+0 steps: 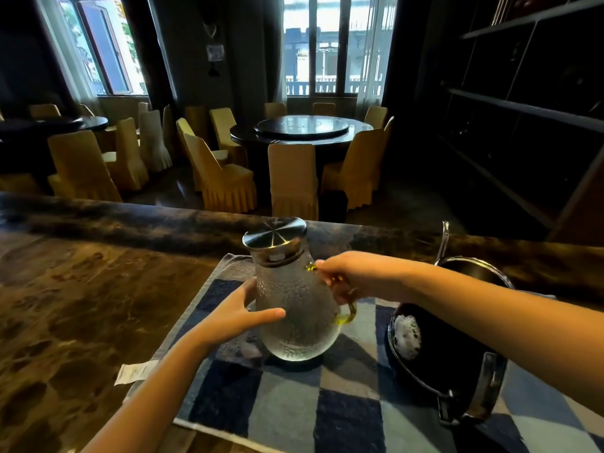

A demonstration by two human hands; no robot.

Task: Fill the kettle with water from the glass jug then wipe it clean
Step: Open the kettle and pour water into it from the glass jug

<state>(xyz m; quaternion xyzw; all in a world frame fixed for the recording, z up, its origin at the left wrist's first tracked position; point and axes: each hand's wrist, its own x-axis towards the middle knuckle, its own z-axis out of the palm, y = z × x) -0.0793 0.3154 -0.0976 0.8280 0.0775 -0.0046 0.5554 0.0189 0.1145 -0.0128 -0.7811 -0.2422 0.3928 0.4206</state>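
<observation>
A textured glass jug [295, 308] with a steel lid [274, 233] stands, tilted to the left, on a blue checked towel [327, 407]. My right hand [353, 276] grips its yellow-green handle [346, 317]. My left hand [238, 313] lies against the jug's left side, fingers around the glass. To the right on the towel stands a dark kettle [447, 351] with its lid [472, 268] swung up and open, a thin spout [444, 238] rising behind it and a handle [483, 393] toward me. My right forearm crosses above the kettle.
The towel lies on a dark marble counter [81, 305]. A white paper label [135, 372] sticks out at the towel's left edge. Beyond the counter are round dining tables [302, 130] with yellow-covered chairs and a shelf wall [523, 109] on the right.
</observation>
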